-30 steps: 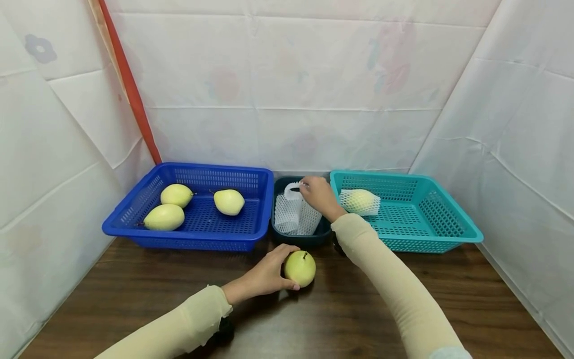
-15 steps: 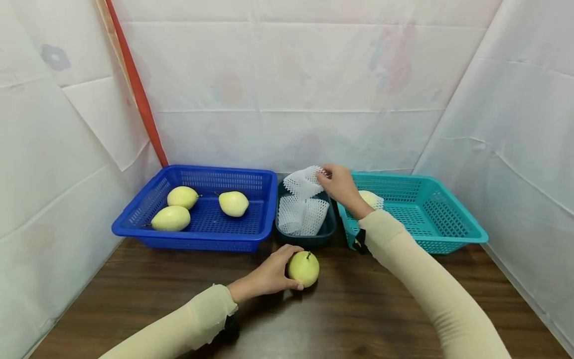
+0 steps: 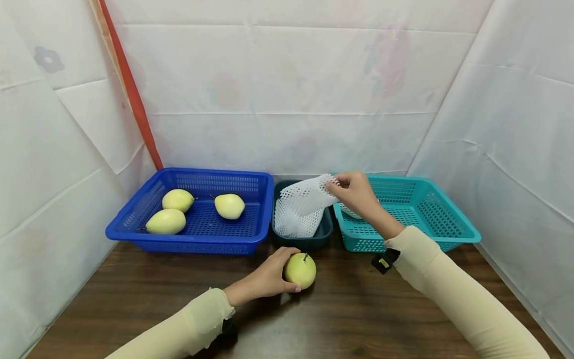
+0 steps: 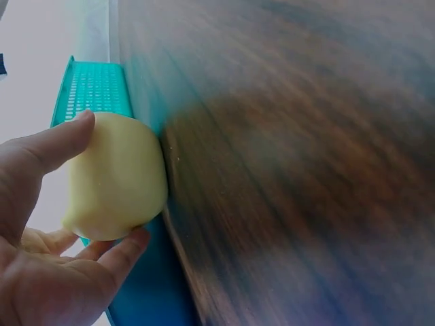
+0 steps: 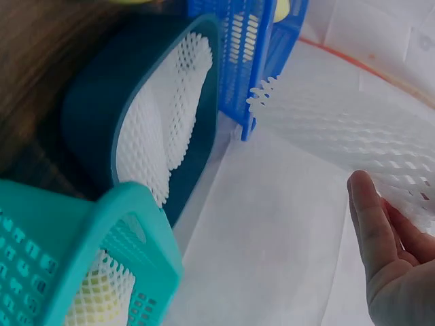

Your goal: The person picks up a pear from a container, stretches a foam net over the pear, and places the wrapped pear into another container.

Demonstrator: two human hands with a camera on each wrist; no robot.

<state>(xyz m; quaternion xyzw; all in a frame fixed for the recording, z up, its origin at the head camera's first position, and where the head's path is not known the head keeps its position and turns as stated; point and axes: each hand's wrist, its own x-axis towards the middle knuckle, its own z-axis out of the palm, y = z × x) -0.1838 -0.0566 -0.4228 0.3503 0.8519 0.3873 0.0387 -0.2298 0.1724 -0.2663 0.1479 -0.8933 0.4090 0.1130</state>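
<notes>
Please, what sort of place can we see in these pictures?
Probably a small fruit-packing corner, perhaps makeshift: a wooden table with pale cloth hung behind it, a blue basket of bare pears, and a dark tub of white foam nets.

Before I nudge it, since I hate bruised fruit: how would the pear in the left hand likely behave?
Released, the pear would probably roll, given its rounded sides. Its skin looks smooth, so it may slip, and bare, so it could bruise.

Long cream fabric sleeves [image 3: 453, 279], rumpled cuffs [image 3: 217, 302] back from each grip. Boxy black wrist unit [image 3: 379, 266], yellow mark [image 3: 384, 262], behind right hand [image 3: 356, 193]; dark unit [image 3: 229, 332] behind left hand [image 3: 265, 277], outline unclear.
</notes>
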